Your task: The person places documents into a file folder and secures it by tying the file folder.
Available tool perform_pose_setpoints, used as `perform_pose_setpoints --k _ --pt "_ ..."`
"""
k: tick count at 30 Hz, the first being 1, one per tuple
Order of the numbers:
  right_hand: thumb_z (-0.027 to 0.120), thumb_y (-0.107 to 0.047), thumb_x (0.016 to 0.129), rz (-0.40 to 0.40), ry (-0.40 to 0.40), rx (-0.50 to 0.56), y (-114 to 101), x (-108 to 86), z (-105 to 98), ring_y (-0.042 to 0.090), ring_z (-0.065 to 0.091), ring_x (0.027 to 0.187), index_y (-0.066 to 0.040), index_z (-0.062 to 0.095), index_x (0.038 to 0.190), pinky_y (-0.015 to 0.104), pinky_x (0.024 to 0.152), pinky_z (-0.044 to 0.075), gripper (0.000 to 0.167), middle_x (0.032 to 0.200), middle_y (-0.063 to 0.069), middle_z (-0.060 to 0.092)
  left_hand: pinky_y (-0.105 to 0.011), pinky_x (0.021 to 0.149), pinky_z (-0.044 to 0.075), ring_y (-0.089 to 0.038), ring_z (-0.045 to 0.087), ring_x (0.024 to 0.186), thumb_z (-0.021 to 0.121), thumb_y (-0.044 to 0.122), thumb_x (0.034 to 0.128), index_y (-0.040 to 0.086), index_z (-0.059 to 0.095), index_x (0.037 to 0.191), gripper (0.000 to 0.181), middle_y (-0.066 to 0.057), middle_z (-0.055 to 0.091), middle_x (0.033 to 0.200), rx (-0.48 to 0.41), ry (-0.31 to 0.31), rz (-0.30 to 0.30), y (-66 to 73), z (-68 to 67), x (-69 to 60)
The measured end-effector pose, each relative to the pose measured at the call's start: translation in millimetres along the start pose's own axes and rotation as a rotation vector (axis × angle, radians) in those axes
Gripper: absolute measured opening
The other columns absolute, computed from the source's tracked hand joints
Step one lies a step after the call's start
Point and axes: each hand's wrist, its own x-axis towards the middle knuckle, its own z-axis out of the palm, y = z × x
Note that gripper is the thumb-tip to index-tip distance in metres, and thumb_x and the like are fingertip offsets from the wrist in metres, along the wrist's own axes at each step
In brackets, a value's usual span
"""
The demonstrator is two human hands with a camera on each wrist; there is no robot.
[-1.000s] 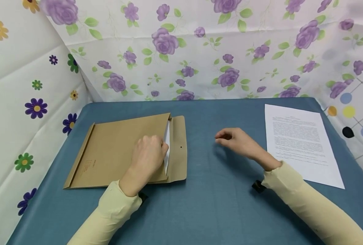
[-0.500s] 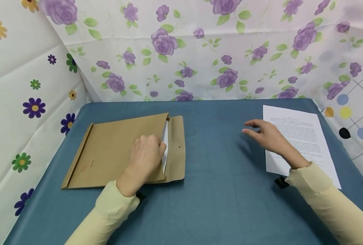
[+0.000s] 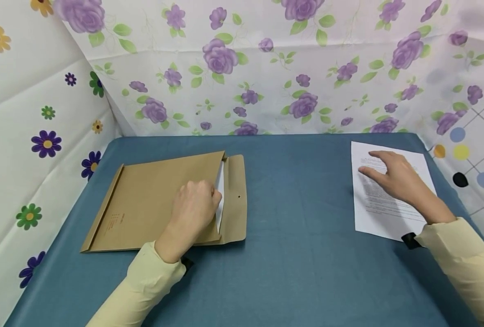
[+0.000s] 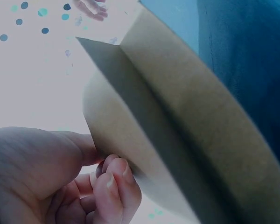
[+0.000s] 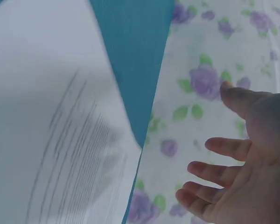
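A brown paper document envelope [image 3: 140,204] lies on the left of the table, its flap [image 3: 236,213] folded out to the right. White paper [image 3: 220,179] shows in its mouth. My left hand [image 3: 193,206] pinches the upper panel's edge at the mouth, thumb and curled fingers meeting on it in the left wrist view, where the mouth gapes wide. On the far right, my right hand [image 3: 399,177] hovers above a printed sheet of paper [image 3: 372,220], thumb and fingers spread. The right wrist view shows these fingers [image 5: 221,175] holding nothing.
Blue cloth [image 3: 291,254] covers the table, with bare cloth between envelope and sheet. A flowered curtain [image 3: 262,68] hangs behind the far edge. More patterned cloth [image 3: 13,109] hangs at the left, and a dotted one [image 3: 481,154] at the right.
My right hand has moved right from the middle of the table to over the printed sheet, its fingers spreading wider. The left hand keeps its hold on the envelope.
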Motion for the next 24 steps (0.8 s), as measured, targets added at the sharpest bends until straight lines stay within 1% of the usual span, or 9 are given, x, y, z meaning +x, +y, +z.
perform_pose_setpoints --k 4,10,12,14,17,21,24 --pt "0.062 -0.045 0.102 0.019 -0.009 -0.04 19 0.2 -8 0.062 0.028 0.138 0.013 0.04 0.149 0.074 0.108 0.023 0.078 0.148 0.043 0.036 -0.029 0.045 0.022 -0.014 0.029 0.049 0.058 0.001 0.0899 0.013 0.039 0.051 0.045 0.006 0.022 0.053 0.005 -0.001 -0.003 0.0 -0.1 -0.1" --pt "0.062 -0.049 0.101 0.037 -0.047 -0.078 45 4.5 -15 0.064 0.021 0.139 0.013 0.034 0.152 0.079 0.107 0.016 0.084 0.15 0.044 0.03 -0.027 0.045 0.019 -0.011 0.022 0.049 0.057 -0.002 0.0882 0.015 0.033 0.05 0.048 0.007 0.018 0.055 -0.012 0.029 0.034 -0.2 -2.3 -1.6" --pt "0.062 -0.05 0.101 0.041 -0.052 -0.085 52 7.7 -16 0.063 0.021 0.14 0.012 0.033 0.152 0.079 0.106 0.016 0.085 0.15 0.043 0.03 -0.027 0.046 0.018 -0.011 0.019 0.05 0.056 -0.003 0.0875 0.015 0.031 0.05 0.048 0.007 0.016 0.055 -0.017 0.037 0.041 -0.6 -2.8 -2.0" --pt "0.062 -0.051 0.1 0.041 -0.057 -0.089 59 11.4 -16 0.064 0.021 0.139 0.012 0.033 0.153 0.079 0.104 0.018 0.087 0.15 0.043 0.031 -0.027 0.046 0.018 -0.011 0.02 0.05 0.056 -0.003 0.0876 0.015 0.031 0.05 0.048 0.008 0.016 0.055 -0.017 0.034 0.035 -1.2 -2.7 -2.2" --pt "0.062 -0.052 0.1 0.047 -0.085 -0.096 71 15.3 -17 0.064 0.02 0.139 0.011 0.03 0.154 0.079 0.104 0.018 0.089 0.15 0.044 0.03 -0.027 0.046 0.018 -0.011 0.02 0.05 0.056 -0.002 0.0882 0.015 0.032 0.051 0.048 0.007 0.016 0.054 -0.017 0.011 0.015 -1.8 -1.7 -2.2" --pt "0.061 -0.055 0.099 0.06 -0.123 -0.121 89 21.9 -19 0.065 0.02 0.138 0.012 0.027 0.155 0.078 0.104 0.018 0.093 0.149 0.044 0.03 -0.027 0.045 0.018 -0.011 0.021 0.05 0.056 0.0 0.0896 0.015 0.034 0.052 0.046 0.007 0.018 0.055 -0.019 -0.013 0.012 -1.9 -0.1 -2.2" --pt "0.062 -0.056 0.098 0.068 -0.132 -0.129 99 30.5 -19 0.065 0.024 0.136 0.013 0.028 0.154 0.077 0.104 0.021 0.095 0.148 0.044 0.032 -0.028 0.046 0.019 -0.011 0.022 0.05 0.057 -0.001 0.0893 0.014 0.034 0.052 0.046 0.007 0.018 0.055 -0.018 -0.005 0.016 -2.6 -0.1 -2.3"
